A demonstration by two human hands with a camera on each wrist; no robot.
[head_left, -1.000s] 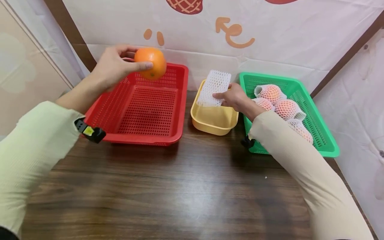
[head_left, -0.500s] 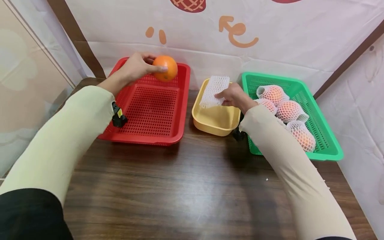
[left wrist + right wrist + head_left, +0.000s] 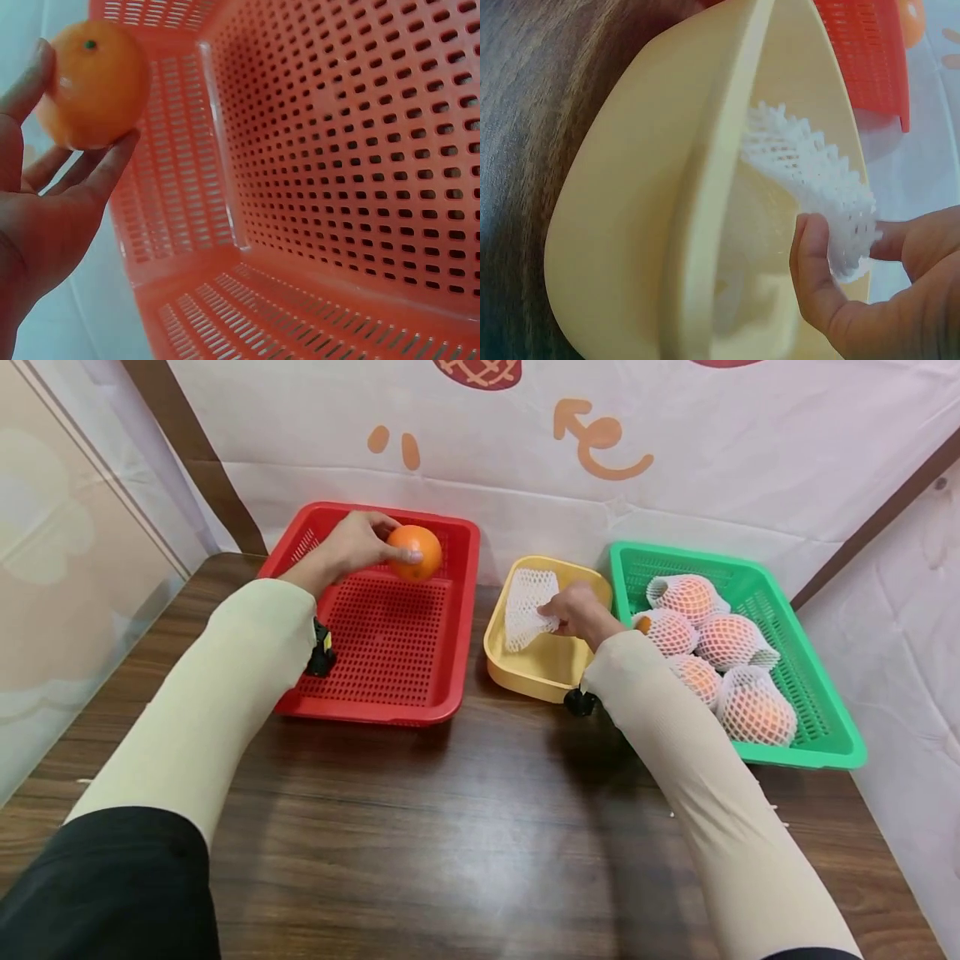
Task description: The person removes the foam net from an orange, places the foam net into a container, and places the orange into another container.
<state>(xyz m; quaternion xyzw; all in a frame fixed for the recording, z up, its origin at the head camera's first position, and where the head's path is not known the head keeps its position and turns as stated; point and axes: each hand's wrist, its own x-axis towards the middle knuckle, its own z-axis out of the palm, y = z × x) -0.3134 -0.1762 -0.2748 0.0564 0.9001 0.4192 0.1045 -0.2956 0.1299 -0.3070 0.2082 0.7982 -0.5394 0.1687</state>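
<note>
Both hands are busy: the left hand (image 3: 347,545) grips an orange (image 3: 415,552) between thumb and fingertips, holding it over the far end of the red basket (image 3: 420,693), upper left of centre in the head view. In the left wrist view the orange (image 3: 94,82) sits at upper left, above the basket's mesh wall. To the right, the right hand (image 3: 573,612) pinches a white foam net (image 3: 527,607) inside the yellow tub (image 3: 525,672), mid-frame. Further right, a green basket (image 3: 817,727) holds netted fruit (image 3: 753,714). All three containers stand on a dark wooden table (image 3: 465,843).
</note>
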